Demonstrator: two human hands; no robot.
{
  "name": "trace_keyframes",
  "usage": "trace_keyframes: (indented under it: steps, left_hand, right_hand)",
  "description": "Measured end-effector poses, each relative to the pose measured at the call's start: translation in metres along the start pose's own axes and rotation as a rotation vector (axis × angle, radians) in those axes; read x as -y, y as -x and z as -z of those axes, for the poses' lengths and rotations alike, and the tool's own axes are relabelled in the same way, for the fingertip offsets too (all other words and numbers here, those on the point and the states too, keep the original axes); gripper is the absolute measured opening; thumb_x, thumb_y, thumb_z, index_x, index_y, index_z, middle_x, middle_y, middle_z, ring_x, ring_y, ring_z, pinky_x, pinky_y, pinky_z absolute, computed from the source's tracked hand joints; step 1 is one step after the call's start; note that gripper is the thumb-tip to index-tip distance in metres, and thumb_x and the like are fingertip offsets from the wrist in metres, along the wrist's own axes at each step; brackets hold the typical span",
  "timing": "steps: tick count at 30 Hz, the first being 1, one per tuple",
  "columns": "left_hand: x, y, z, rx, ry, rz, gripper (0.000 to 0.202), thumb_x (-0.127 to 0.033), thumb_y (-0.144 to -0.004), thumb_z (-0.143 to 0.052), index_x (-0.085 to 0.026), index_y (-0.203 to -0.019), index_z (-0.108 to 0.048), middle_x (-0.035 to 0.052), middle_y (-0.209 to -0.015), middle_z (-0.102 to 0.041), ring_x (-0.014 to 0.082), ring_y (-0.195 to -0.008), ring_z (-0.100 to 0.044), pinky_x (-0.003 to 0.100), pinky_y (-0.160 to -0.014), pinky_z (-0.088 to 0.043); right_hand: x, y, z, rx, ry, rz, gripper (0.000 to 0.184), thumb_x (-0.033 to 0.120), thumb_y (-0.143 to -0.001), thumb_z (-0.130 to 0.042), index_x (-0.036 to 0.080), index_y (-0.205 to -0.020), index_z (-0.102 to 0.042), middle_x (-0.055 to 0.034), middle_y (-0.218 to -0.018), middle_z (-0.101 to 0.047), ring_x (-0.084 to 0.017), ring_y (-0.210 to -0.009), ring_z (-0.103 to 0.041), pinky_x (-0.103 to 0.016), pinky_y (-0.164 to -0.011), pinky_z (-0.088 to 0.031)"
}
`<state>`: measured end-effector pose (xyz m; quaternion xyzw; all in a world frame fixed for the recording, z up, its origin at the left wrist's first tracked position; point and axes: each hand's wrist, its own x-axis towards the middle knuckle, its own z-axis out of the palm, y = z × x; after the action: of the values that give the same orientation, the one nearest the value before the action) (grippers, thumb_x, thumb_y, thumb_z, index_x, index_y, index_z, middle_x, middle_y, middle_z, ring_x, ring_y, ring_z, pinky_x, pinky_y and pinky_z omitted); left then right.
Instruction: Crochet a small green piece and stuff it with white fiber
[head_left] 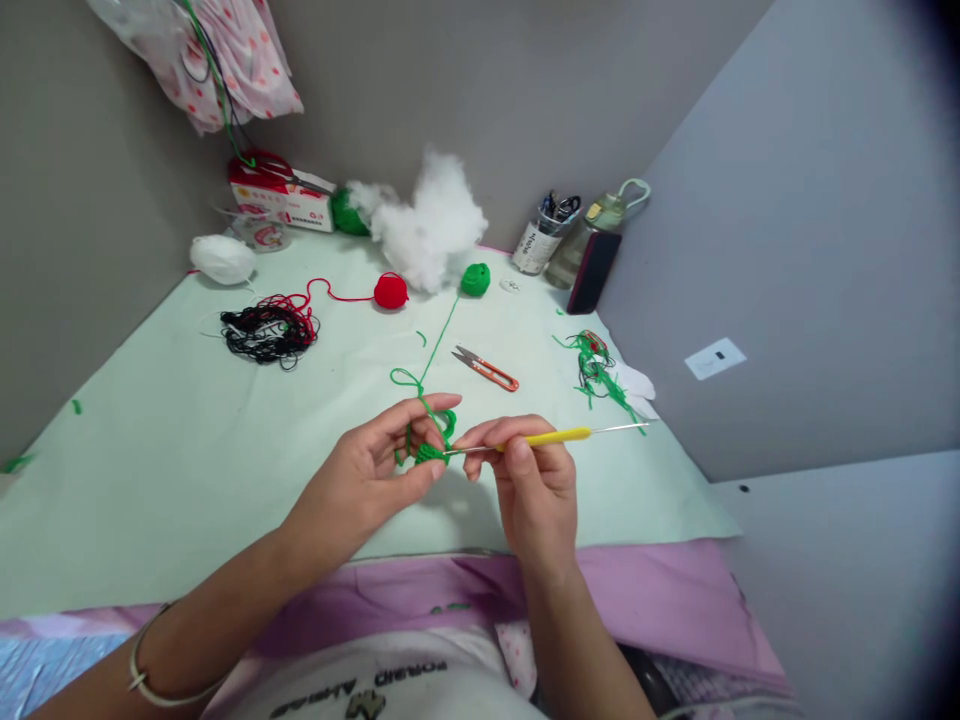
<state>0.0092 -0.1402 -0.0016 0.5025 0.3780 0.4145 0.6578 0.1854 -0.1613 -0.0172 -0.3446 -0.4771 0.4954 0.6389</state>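
Observation:
My left hand (375, 470) pinches a small green crochet piece (431, 445) between thumb and fingers, with green yarn looped over the index finger. My right hand (529, 480) grips a yellow-handled crochet hook (555, 436), its metal tip pushed into the green piece. The green strand (439, 345) runs away across the pale green table cover (187, 440) to a small green yarn ball (475, 279).
Orange thread snips (487, 368) lie just beyond my hands. Farther back are a red yarn ball (391, 290), a black and red thread tangle (268, 330), white stuffing (431, 230), a white yarn ball (223, 258), a red and white box (281, 195), a jar (537, 245), a bottle (581, 245) and green scraps (600, 370).

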Motion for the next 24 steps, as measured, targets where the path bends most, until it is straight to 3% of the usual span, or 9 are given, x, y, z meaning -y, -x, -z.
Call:
trace_keyframes:
  steps: [13, 24]
  left_hand:
    - [-0.0017, -0.0025, -0.0044, -0.020, -0.119, -0.004, 0.055, -0.023, -0.084, -0.075, -0.028, -0.137, -0.065, 0.0008, -0.096, -0.062, 0.0197, -0.100, -0.059, 0.038, -0.104, -0.044]
    - [-0.0005, -0.0033, -0.0023, 0.021, -0.106, 0.027, 0.058, -0.026, -0.082, -0.076, -0.025, -0.139, -0.063, 0.0007, -0.094, -0.059, 0.0196, -0.097, -0.059, 0.040, -0.104, -0.045]
  right_hand:
    - [-0.0016, 0.0002, 0.0035, 0.032, 0.055, 0.059, 0.019, 0.034, -0.102, -0.060, 0.025, -0.094, -0.074, -0.0045, -0.094, -0.077, -0.016, -0.077, -0.066, -0.033, -0.069, -0.053]
    - [-0.0034, -0.0023, 0.0054, 0.021, 0.001, -0.037, 0.023, 0.044, -0.100, -0.062, 0.024, -0.090, -0.070, -0.0045, -0.089, -0.078, -0.016, -0.071, -0.067, -0.032, -0.066, -0.056]
